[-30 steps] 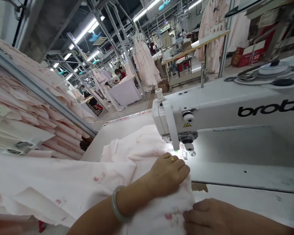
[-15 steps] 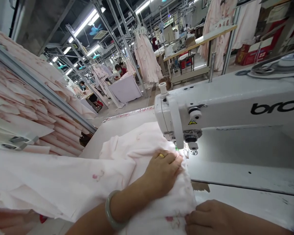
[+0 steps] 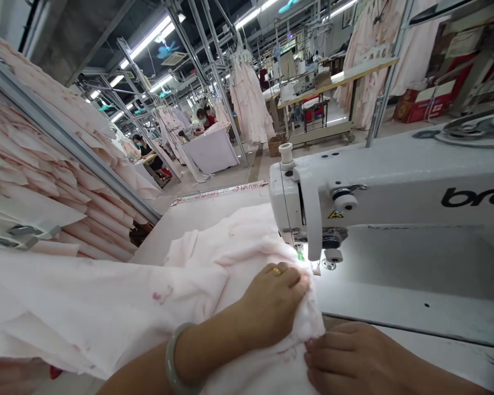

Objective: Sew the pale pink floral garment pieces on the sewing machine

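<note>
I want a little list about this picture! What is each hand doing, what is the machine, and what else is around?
Left hand: lies flat on the pale pink fabric, fingers near the needle area; wears a ring and a bracelet
Right hand: pinches the fabric's near edge
Machine: white sewing machine, its lamp lighting the bed
Left side: stacks of pink cloth pieces
Background: hanging garments, seated workers, work tables

Garment factory: sewing machine (image 3: 379,186), hung garments (image 3: 251,104), fabric stacks (image 3: 45,164).
</note>
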Demonstrator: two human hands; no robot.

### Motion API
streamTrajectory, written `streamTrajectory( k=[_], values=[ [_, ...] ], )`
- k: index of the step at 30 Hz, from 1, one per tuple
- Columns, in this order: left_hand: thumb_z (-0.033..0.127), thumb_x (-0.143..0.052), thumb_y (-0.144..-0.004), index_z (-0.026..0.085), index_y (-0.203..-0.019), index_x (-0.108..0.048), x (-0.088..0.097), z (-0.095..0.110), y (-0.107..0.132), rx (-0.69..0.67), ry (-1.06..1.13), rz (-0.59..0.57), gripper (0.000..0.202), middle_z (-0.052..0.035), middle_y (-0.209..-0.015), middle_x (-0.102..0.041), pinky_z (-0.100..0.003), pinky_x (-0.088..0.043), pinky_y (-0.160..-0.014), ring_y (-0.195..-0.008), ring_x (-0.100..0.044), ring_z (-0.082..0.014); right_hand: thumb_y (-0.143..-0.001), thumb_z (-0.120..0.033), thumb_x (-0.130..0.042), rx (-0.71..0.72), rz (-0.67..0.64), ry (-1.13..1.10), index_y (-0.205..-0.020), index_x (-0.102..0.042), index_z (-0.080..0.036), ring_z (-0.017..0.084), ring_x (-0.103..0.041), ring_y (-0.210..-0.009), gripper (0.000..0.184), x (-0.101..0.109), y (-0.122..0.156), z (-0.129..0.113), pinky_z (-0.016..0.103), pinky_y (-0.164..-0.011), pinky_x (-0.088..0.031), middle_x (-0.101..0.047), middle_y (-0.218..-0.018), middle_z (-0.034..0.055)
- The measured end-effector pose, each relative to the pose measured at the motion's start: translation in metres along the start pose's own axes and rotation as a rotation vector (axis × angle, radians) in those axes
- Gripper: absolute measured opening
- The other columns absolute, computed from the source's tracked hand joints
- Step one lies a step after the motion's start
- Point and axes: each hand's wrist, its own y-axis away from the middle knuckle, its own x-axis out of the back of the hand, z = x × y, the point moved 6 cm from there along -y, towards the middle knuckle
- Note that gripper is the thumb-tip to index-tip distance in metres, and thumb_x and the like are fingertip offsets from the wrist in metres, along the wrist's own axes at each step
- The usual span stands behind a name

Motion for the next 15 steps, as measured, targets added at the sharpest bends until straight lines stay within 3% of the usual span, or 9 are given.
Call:
streamTrajectory(
  k=[7,11,15],
  values=[
    [0.008,-0.051,-0.099,0.011,-0.142,-0.061,0.006,-0.011,-0.011,0.023,0.039,-0.079,0.044,-0.0171,-0.139,-0.073,-0.045,-0.058,-0.109,-0.128,-0.071,-0.0305,-0.117,-0.010,-0.031,-0.104,-0.022,0.019,-0.099,-0.066,-0.019,0.018,-0.069,-0.080,0.040,0.005,0.001,0.022,0.032,-0.073,-0.048,-0.074,-0.090,0.0039],
    [0.010,-0.059,-0.094,0.012,-0.141,-0.061,0.009,-0.004,0.002,0.012,0.060,-0.077,0.047,-0.0177,-0.142,-0.071,-0.047,-0.058,-0.110,-0.128,-0.069,-0.0321,-0.115,-0.010,-0.038,-0.084,-0.008,0.043,-0.095,-0.067,-0.020,0.018,-0.070,-0.081,0.037,-0.003,0.007,0.025,0.030,-0.076,-0.050,-0.074,-0.089,0.0042],
    [0.010,-0.063,-0.091,0.013,-0.145,-0.058,-0.001,-0.003,0.007,0.009,0.110,-0.062,0.054,-0.0184,-0.143,-0.069,-0.046,-0.056,-0.115,-0.134,-0.066,-0.0323,-0.113,-0.010,-0.044,-0.091,0.028,0.065,-0.096,-0.069,-0.020,0.018,-0.071,-0.081,0.033,-0.007,0.013,0.028,0.029,-0.077,-0.052,-0.074,-0.086,0.0034]
  ],
)
